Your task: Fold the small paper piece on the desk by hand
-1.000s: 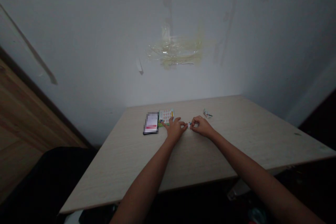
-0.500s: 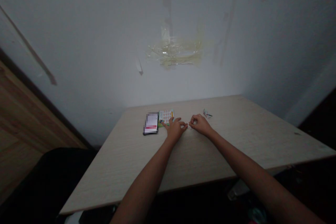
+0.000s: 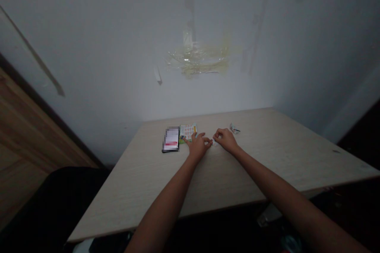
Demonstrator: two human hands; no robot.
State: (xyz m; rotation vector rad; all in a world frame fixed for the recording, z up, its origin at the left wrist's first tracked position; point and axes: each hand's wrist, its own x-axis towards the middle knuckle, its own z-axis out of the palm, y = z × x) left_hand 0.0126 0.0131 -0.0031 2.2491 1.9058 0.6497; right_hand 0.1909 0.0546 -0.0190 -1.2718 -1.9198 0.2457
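Over the middle of the table my left hand pinches with thumb and forefinger, its other fingers spread toward a printed card. At its fingertips is a small whitish piece, too tiny and blurred to name. My right hand is closed in a pinch just right of it, fingertips at the upper edge of the same piece. Whether the right fingers hold anything more is hidden. Left of the card lies a phone in a dark case, its lit screen partly pixelated. My left fingers cover the card's lower right part.
A crumpled small wrapper lies behind my right hand on the pale wooden table. The wall rises at the table's back edge, with clear tape stuck on it. A dark object stands left of the table.
My right hand has shifted slightly left, bringing its fingertips nearer to the left ones. My left hand, the phone, the card and the wrapper have stayed put.
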